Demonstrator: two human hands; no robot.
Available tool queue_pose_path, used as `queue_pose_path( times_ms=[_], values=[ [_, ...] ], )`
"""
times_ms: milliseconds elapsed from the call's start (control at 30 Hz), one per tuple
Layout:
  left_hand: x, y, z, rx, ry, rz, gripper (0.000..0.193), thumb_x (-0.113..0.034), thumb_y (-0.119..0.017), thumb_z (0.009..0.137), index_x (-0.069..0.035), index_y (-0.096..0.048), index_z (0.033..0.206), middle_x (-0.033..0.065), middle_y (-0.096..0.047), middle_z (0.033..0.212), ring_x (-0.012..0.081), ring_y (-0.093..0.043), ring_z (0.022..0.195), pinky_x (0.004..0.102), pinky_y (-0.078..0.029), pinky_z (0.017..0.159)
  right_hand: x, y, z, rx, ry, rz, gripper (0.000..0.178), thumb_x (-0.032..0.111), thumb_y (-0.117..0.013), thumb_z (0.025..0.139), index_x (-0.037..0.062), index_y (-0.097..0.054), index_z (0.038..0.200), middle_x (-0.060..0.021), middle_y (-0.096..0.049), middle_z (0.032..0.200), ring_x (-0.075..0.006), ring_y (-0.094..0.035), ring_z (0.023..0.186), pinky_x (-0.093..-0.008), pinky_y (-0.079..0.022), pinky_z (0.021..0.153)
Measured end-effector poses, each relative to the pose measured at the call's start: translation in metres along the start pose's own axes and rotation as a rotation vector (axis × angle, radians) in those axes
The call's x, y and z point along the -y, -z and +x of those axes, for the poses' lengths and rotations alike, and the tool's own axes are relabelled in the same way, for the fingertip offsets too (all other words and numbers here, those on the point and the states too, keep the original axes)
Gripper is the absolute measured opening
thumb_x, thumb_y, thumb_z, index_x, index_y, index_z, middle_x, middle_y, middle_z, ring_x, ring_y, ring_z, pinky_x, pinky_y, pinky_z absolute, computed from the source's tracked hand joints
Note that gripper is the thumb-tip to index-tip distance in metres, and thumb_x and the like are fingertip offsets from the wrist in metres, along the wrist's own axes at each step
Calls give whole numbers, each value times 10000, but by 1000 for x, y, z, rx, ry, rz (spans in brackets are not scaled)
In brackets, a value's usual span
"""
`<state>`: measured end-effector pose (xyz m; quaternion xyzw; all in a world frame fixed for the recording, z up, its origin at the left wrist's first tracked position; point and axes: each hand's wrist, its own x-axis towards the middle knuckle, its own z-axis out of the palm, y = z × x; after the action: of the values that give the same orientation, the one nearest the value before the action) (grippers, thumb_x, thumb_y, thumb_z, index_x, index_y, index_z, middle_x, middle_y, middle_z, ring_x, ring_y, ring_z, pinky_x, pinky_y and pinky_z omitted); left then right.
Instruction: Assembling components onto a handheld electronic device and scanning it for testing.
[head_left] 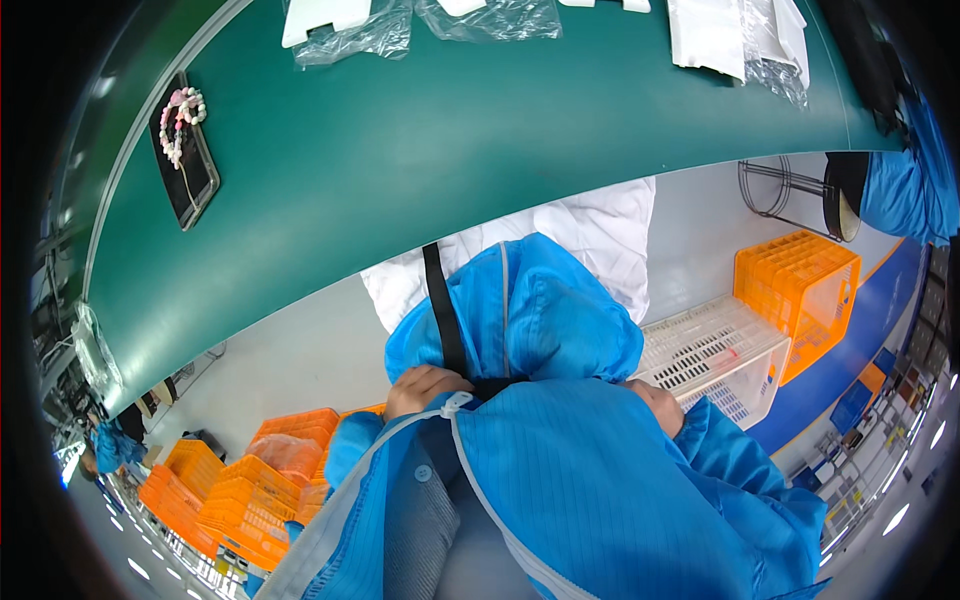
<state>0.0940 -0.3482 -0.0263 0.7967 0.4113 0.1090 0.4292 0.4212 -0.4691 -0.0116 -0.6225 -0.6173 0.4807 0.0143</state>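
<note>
A blue zip-front work coat [590, 460] covers my body and bunches over my lap. My left hand [425, 388] is closed at the waist, its curled fingers on the coat's fabric beside a black strap [445, 310]. The strap runs down over the bunched blue cloth. At the other side of the waist, my right hand [658, 405] rests against the coat. Its fingers are mostly hidden by the fabric. White cloth [610, 230] shows beyond the blue cloth, below the table's edge.
Ahead curves a green table [450, 130], bearing a phone [185, 165] with a beaded strap and white parts [705, 35] with clear plastic bags. Orange crates [250, 505] stand at left. A white crate [715, 350] and an orange crate [795, 290] are at right, near a stool [840, 195].
</note>
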Motion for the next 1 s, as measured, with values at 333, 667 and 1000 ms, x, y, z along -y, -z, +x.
queue_pose_path(
  times_ms=[333,667,1000],
  values=[
    [-1,-25,26,34,-70,390,261,-188,-582,747,-165,-633,1002,23,-617,830,160,-607,814,264,-481,697,-12,-19,25,-297,-52,-87,274,197,-546,794,57,-522,1027,-139,-555,868,-349,-592,676,-408,-483,583],
    [32,-31,40,-79,-39,397,229,-171,-631,719,-152,-620,947,14,-592,800,166,-598,755,295,-511,562,30,39,69,-405,175,-116,174,209,-608,818,39,-588,849,-161,-590,723,-321,-596,595,-391,-465,508],
    [56,-31,54,223,51,289,271,-169,-639,762,-160,-590,1029,33,-594,878,221,-599,807,316,-523,658,17,18,116,-318,-94,37,214,263,-625,831,49,-627,846,-170,-620,767,-361,-604,697,-415,-483,608]
  ],
)
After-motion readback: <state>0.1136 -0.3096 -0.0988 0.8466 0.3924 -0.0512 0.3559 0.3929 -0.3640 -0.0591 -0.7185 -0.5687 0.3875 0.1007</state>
